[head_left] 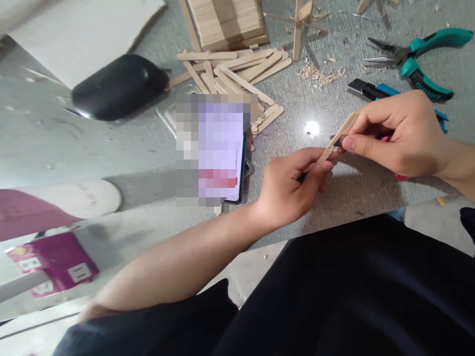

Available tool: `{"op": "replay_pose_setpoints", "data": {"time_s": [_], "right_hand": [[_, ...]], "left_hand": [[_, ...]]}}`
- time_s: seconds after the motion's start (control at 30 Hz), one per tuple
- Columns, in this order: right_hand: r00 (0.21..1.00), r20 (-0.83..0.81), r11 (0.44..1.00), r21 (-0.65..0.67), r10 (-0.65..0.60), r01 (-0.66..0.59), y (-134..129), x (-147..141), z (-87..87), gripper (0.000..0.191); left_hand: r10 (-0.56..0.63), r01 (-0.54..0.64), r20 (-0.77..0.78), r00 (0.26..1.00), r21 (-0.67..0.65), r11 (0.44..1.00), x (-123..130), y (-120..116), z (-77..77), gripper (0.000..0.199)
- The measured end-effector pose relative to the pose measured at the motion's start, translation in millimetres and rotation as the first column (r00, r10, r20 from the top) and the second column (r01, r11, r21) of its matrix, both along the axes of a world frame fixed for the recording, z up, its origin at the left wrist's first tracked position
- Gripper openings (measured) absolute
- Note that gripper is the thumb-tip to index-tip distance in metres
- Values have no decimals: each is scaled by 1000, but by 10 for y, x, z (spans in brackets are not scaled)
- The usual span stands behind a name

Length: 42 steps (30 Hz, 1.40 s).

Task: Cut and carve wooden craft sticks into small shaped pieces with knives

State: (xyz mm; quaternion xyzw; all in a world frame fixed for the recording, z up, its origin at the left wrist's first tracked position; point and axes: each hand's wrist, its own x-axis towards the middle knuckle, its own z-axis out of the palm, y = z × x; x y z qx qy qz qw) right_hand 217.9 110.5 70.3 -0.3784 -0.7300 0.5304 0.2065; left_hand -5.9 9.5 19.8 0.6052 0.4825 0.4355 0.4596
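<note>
My left hand [297, 185] is closed, pinching the lower end of a thin wooden craft stick [344, 127] between thumb and fingers. The stick slants up to the right, and its upper end meets the fingers of my right hand [399, 136]. That hand is closed around a red-handled tool [401, 177], mostly hidden by the palm and fingers. The tool's dark, blade-like tip [339, 141] touches the stick near its middle. Behind my right hand lies a blue and black utility knife [365, 89], partly covered. Both hands are just above the grey table [282, 133].
Teal-handled needle-nose pliers [404, 57] lie at the upper right. Loose craft sticks [245, 64], a banded bundle [226, 22] and wood shavings [321, 73] are at the back. A phone [232, 200], black computer mouse [120, 86] and purple power strip [61, 262] are leftward.
</note>
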Motion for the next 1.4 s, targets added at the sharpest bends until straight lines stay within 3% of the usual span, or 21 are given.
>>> {"op": "replay_pose_setpoints", "data": {"time_s": [0.23,0.57,0.97,1.4], "right_hand": [[996,63,992,112,-56,49,-65,7,-31,21],[999,-10,999,-7,52,-53,-5,-3,4,20],[998,38,996,85,-44,40,-40,4,-37,22],[998,-58,999,19,34,-32,42,4,-3,21]], "left_hand": [[4,-6,-27,1000,-57,998,-1,-3,8,41],[-14,12,-34,999,-77,997,-12,9,9,49],[1,-4,-58,998,-46,999,16,0,22,42],[-3,3,-56,998,0,1000,6,17,2,40]]}}
